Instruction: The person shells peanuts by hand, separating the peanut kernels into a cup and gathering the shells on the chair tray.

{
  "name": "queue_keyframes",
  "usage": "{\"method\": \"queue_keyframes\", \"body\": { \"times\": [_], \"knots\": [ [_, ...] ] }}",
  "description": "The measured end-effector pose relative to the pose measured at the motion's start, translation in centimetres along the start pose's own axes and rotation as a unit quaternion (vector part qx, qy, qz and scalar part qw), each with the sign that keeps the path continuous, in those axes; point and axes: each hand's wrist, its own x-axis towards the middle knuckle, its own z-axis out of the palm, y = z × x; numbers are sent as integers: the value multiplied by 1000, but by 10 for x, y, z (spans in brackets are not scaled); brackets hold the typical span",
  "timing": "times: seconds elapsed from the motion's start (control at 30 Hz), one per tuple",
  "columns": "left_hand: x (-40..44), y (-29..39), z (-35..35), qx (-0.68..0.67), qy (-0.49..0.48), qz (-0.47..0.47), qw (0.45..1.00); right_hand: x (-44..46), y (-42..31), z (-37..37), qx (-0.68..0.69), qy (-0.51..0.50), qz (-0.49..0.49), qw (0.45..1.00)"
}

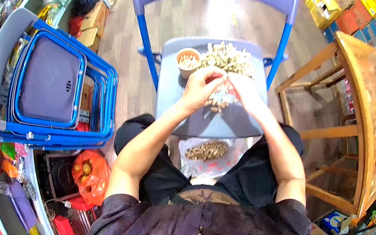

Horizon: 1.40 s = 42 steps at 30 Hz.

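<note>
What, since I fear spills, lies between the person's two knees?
A plastic bag holding what look like unshelled peanuts lies between the left knee and right knee in the head view.

Folded chairs (49,84) stand near 1 orange-red bag (97,186), opposite 1 wooden table (357,91).

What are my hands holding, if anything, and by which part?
Can't tell: the left hand and right hand have fingertips close together beside a tan heap of unshelled peanuts, but anything between them is indistinct.
</note>
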Motion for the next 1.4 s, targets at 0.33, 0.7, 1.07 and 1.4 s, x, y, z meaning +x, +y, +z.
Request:
{"method": "queue_keyframes", "body": {
  "times": [0.33,0.7,1.07,1.4],
  "knots": [
    [3,7,5,8,25,-1,1000,-4,-6,5,172,-37,118,977],
    [4,-1,4,-75,15,9,997,-3,-8,10,253,-58,167,951],
    [10,-9,10,-111,43,9,993,5,1,17,259,-37,156,952],
    [11,-24,18,-38,102,26,994,9,12,33,278,55,164,945]
  ]
}}
